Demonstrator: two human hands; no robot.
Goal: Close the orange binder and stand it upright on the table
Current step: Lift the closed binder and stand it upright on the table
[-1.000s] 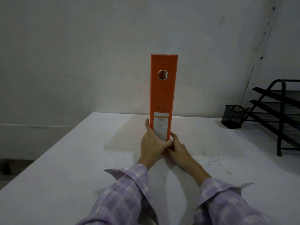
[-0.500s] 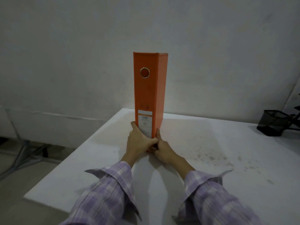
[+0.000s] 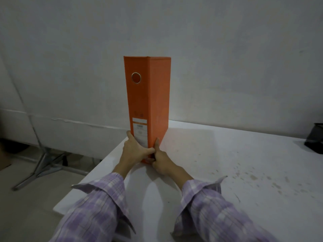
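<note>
The orange binder (image 3: 148,102) stands upright and closed on the white table (image 3: 218,163), near the table's left edge, its spine with the round finger hole and white label facing me. My left hand (image 3: 135,151) wraps the spine's lower left side, thumb across the front. On the binder's lower right side rests my right hand (image 3: 161,160), its index finger pointing up along the cover. Both hands grip the bottom of the binder.
A black mesh pen holder (image 3: 315,138) sits at the table's far right edge. The tabletop to the right is speckled with stains. A metal stand leg (image 3: 42,161) rests on the floor at the left. A white wall lies behind.
The binder, held in both hands, has shifted toward the table's left edge and turned slightly, showing more of its right cover. My view has swung left; the black rack is out of sight.
</note>
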